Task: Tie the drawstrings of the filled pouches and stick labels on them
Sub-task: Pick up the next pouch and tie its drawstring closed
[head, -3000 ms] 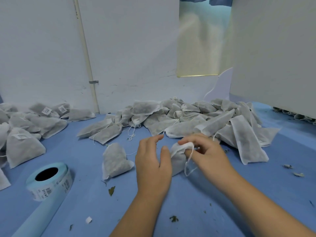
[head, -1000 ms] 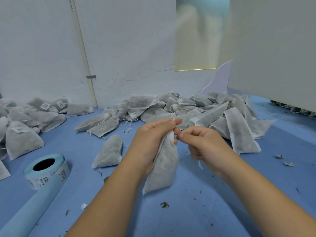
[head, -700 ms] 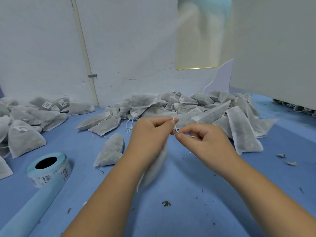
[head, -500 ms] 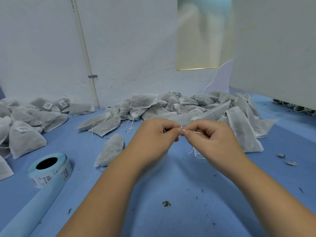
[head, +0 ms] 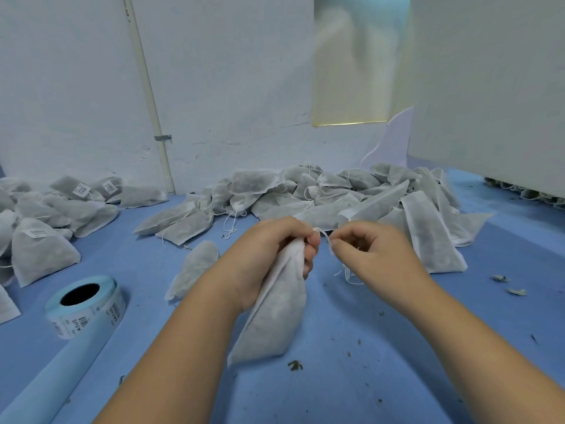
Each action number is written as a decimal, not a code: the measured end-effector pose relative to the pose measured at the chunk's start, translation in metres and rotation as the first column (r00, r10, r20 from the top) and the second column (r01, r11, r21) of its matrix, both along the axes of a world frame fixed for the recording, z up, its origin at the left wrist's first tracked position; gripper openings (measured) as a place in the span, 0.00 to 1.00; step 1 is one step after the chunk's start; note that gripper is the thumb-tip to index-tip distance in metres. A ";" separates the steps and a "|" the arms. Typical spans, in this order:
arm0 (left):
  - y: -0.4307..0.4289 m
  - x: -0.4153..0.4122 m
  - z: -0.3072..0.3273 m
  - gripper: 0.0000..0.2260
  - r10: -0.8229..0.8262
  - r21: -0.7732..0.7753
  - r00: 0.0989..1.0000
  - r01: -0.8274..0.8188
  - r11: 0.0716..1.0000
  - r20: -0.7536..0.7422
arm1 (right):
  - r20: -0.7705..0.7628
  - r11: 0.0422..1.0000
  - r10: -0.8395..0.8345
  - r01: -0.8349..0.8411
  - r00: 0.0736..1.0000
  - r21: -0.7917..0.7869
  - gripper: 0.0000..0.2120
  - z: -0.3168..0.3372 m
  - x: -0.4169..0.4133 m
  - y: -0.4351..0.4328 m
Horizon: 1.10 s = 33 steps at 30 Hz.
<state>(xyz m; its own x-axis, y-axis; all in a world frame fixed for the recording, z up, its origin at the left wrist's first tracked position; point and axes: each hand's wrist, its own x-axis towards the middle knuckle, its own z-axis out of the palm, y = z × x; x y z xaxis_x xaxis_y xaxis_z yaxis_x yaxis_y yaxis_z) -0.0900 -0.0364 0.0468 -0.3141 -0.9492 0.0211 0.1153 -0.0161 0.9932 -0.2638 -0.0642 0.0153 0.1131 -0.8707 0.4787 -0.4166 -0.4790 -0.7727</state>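
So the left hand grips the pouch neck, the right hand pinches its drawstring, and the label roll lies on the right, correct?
Not quite: the head view shows the label roll on the left side. The left hand does grip the pouch neck and the right hand pinches the drawstring.

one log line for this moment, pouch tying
step: tying drawstring | left hand: grips pouch at neck | right hand: pinches drawstring | label roll: lying at left, untouched

We look down on a blue worktop (head: pixel 382 387) flecked with dark leaf crumbs (head: pixel 295 365), with a white wall (head: pixel 229 71) behind it. A pale pipe (head: pixel 146 87) runs up the wall, clipped by a metal bracket (head: pixel 163 137). To the right we see a yellowish translucent panel (head: pixel 351 71) beside a white board (head: pixel 489 87).
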 end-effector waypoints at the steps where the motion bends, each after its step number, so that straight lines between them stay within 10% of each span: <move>1: -0.002 0.001 -0.001 0.08 -0.010 0.047 0.998 0.013 0.999 -0.068 | -0.035 0.998 -0.037 0.035 0.999 -0.048 0.08 0.001 0.001 0.001; 7: -0.008 0.008 -0.006 0.06 0.005 0.179 0.978 0.033 0.983 -0.211 | 0.053 0.954 0.026 -0.009 0.998 -0.301 0.07 0.012 0.008 0.016; 20: -0.008 0.006 -0.008 0.06 -0.169 0.085 0.978 0.181 0.980 -0.124 | 0.252 0.978 0.185 -0.203 0.950 0.047 0.10 0.015 0.017 0.025; 33: -0.001 0.002 0.005 0.07 0.023 -0.146 0.957 0.020 0.989 0.289 | 0.169 0.957 0.240 -0.262 0.956 0.123 0.14 0.020 0.009 0.025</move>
<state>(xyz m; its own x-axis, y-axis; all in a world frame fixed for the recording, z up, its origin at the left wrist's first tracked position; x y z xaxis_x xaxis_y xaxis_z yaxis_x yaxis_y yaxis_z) -0.0883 -0.0376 0.0518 -0.3258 -0.9430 0.0682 -0.1772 0.1318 0.9753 -0.2545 -0.0397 0.0351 0.2731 -0.8835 0.3806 -0.1705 -0.4338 -0.8847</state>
